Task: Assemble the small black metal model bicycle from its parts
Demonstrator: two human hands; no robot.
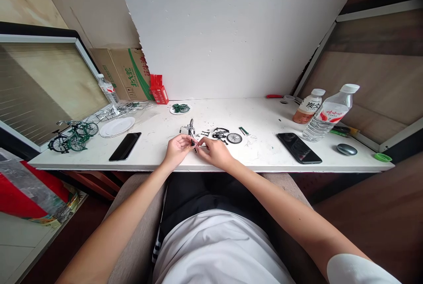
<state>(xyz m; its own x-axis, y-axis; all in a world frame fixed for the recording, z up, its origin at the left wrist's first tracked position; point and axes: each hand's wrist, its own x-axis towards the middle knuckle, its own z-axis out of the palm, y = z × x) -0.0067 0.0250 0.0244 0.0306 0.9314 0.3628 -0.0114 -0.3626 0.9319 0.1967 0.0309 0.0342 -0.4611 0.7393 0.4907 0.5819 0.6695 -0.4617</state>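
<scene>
Near the table's front edge, my left hand and my right hand meet with their fingers closed. Between them is a partly built model bicycle; its handlebar and front wheel point away from me. My fingers cover most of its frame, and I cannot make out any small part pinched at the fingertips. Just right of the hands lie a loose spoked wheel, several small black parts and a green part.
Finished model bicycles stand at the left, near white plates and a phone. A plate of green parts sits farther back by a red box. At the right are another phone, bottles and a mouse.
</scene>
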